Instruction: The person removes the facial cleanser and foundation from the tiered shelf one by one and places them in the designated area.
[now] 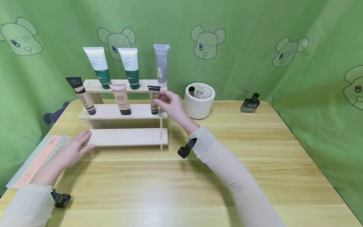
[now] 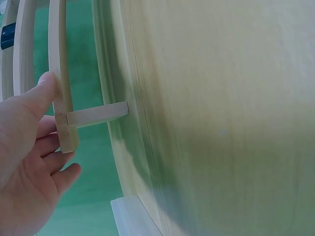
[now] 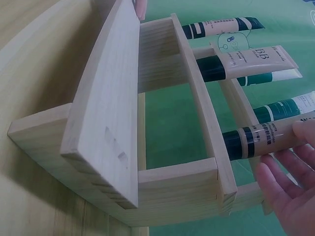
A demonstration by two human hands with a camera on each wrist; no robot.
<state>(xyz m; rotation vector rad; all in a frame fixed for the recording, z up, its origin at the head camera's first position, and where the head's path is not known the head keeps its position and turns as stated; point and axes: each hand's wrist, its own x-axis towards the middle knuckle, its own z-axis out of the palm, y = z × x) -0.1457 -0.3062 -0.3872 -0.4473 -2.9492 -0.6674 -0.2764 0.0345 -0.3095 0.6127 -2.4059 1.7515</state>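
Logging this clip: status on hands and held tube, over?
Right hand pinching small black-topped tube, upright at right end of middle shelf. Left hand touching left end of bottom shelf. BB tube stands apart; nothing visibly in the way.

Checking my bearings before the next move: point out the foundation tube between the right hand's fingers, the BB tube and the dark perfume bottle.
Foundation tube (image 3: 267, 136), right wrist view: its printed body.
BB tube (image 1: 122, 100), head view: the front of its body.
Perfume bottle (image 1: 249, 106), head view: its body, below the cap.
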